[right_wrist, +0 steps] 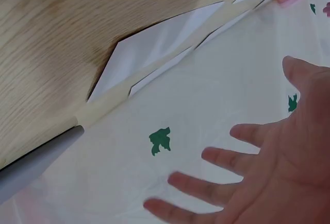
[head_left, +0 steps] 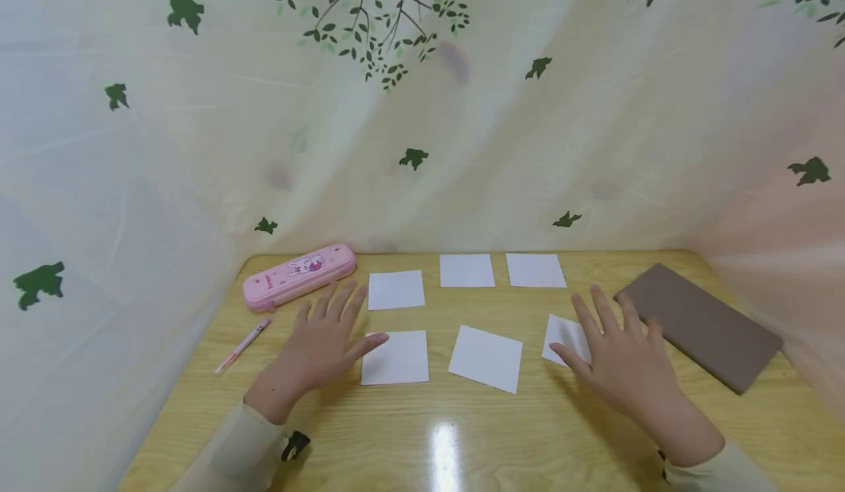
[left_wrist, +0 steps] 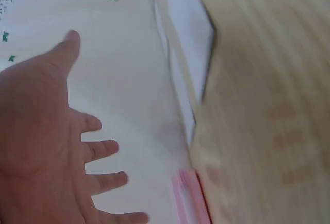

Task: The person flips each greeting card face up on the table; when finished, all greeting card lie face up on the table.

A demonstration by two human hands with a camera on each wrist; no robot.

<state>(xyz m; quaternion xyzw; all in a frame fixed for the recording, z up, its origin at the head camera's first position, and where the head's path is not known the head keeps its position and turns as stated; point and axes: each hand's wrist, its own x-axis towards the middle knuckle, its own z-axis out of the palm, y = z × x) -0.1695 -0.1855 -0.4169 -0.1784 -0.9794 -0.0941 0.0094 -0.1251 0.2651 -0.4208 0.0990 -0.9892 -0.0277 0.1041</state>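
Far left: slim pen point(head_left: 242, 346) on the wooden table point(head_left: 370, 433), pink pencil case point(head_left: 299, 277) just behind it. My left hand point(head_left: 323, 342): fingers and thumb spread, raised off the table, holding nothing; thumb overlaps the front-left card point(head_left: 399, 364) in the head view, no contact that I can see. Middle: six white cards in all, flat, two rows of three, front-middle card point(head_left: 485, 358) askew. My right hand point(head_left: 627, 364): spread too, holding nothing, hiding part of the front-right card point(head_left: 564, 334). Far right: brown slab point(head_left: 703, 327), flat, slantwise. Step, I'd judge: cards laid out, both hands hovering, none gripped. Moving a card from here would call for lowering a hand and pinching or sliding an edge; thin, probably awkward to lift.
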